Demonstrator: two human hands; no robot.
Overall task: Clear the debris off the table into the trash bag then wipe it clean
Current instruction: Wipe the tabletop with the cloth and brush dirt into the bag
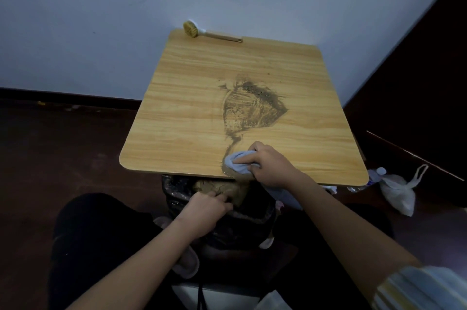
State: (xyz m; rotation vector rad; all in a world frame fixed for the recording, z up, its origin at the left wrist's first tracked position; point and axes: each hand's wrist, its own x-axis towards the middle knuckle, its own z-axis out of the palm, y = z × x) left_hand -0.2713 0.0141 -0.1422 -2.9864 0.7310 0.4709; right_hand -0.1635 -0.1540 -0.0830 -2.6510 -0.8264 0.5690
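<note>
A wooden table (192, 97) carries a dark smear of dirt debris (250, 107) at its middle, with a thin trail running down to the near edge. My right hand (270, 165) is closed on a light blue cloth (238, 161) pressed on the table at that trail's end, right at the near edge. Below the edge hangs a black trash bag (252, 213) with brownish debris inside. My left hand (204, 208) grips the bag's rim and holds it up under the table edge.
A scrub brush (202, 31) with a long handle lies at the table's far edge against the white wall. A tied white plastic bag (399, 191) sits on the dark floor at the right. My legs in dark trousers flank the trash bag.
</note>
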